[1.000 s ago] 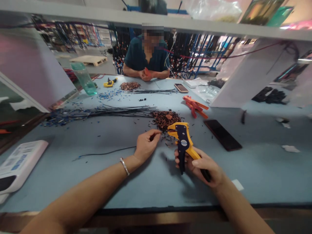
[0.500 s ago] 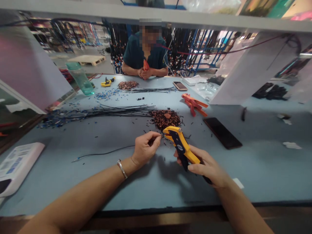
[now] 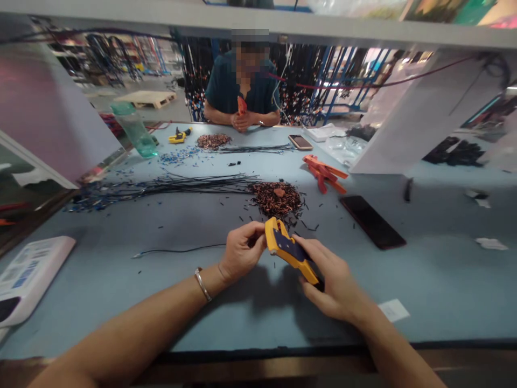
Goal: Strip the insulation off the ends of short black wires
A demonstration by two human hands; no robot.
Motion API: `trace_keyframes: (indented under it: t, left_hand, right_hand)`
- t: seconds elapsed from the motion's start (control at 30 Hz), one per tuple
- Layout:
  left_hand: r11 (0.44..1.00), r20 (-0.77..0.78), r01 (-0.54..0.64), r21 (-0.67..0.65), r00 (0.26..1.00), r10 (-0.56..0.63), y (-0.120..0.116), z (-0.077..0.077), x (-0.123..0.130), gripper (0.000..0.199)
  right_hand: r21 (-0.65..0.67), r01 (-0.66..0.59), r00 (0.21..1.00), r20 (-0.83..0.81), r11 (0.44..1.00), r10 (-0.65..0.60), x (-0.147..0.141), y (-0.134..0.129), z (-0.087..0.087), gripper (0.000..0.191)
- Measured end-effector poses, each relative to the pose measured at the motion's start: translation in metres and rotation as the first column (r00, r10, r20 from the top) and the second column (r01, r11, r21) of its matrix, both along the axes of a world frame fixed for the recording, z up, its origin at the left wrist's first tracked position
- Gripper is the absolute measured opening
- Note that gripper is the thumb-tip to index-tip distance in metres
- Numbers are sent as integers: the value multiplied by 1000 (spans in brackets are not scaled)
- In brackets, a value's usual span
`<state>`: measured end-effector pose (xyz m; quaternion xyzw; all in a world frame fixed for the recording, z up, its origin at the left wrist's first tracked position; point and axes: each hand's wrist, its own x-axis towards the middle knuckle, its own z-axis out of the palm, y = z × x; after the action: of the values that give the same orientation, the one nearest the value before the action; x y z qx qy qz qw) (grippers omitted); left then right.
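My left hand (image 3: pixel 243 250) pinches a thin black wire (image 3: pixel 186 249), whose tail runs left over the blue-grey table (image 3: pixel 202 334). My right hand (image 3: pixel 333 277) is wrapped round a yellow and dark blue hand tool (image 3: pixel 288 249). The tool's head meets the fingertips of my left hand, and the wire's end there is hidden. Just beyond the tool lies a heap of short black and copper-coloured pieces (image 3: pixel 277 199). A bundle of black wires (image 3: pixel 189 184) stretches left from that heap.
A dark phone (image 3: pixel 372 222) and orange-red pliers (image 3: pixel 325 173) lie to the right. At the left are a white device (image 3: pixel 34 277) and a green bottle (image 3: pixel 135 132). Across the table a person (image 3: pixel 242 91) holds an orange tool (image 3: pixel 242 105). A shelf (image 3: pixel 258 24) spans overhead.
The yellow tool has turned in my right hand, its head now lower and more to the left, against my left fingertips. The wire's tail has slid slightly right.
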<state>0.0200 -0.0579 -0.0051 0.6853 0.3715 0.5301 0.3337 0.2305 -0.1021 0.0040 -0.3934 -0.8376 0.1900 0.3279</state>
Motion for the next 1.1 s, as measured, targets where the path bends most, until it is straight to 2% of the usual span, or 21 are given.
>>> trace_keyframes:
  t: [0.13, 0.4, 0.53, 0.63, 0.73, 0.8, 0.83, 0.9, 1.0, 1.1]
  left_hand:
    - [989, 101, 74, -124, 993, -61, 4, 0, 0, 28]
    - [949, 152, 180, -260, 978, -144, 10, -2, -2, 37]
    - [918, 177, 200, -341, 973, -146, 10, -1, -2, 39]
    - [928, 146, 115, -356, 987, -66, 12, -1, -2, 33]
    - [939, 117, -77, -335, 986, 123, 15, -2, -3, 23]
    - [923, 143, -107, -370, 975, 171, 16, -2, -2, 21]
    - [913, 169, -66, -402, 975, 145, 15, -2, -2, 21]
    - [888, 229, 102, -449, 973, 4, 12, 0, 0, 22]
    - [804, 310, 359, -473, 923, -229, 8, 4, 2, 29]
    - [738, 367, 433, -517, 891, -266, 5, 6, 2, 35]
  right_hand:
    - [78, 57, 995, 80, 995, -63, -1, 3, -6, 79]
    - [108, 81, 989, 113, 991, -93, 2, 5, -8, 76]
    - [221, 103, 982, 133, 970, -134, 2, 6, -9, 75]
    - [281, 131, 974, 141, 951, -176, 2, 7, -10, 74]
    - [311, 141, 973, 132, 940, -189, 3, 7, -10, 74]
    - [326, 113, 980, 116, 938, -159, 3, 7, -10, 75]
    - [328, 96, 985, 106, 940, -138, 2, 6, -10, 77]
    - [322, 67, 991, 87, 944, -100, -1, 6, -11, 78]
    - [324, 48, 994, 73, 945, -76, -6, 5, -10, 76]
    - [326, 43, 995, 67, 945, -68, -8, 4, -10, 73]
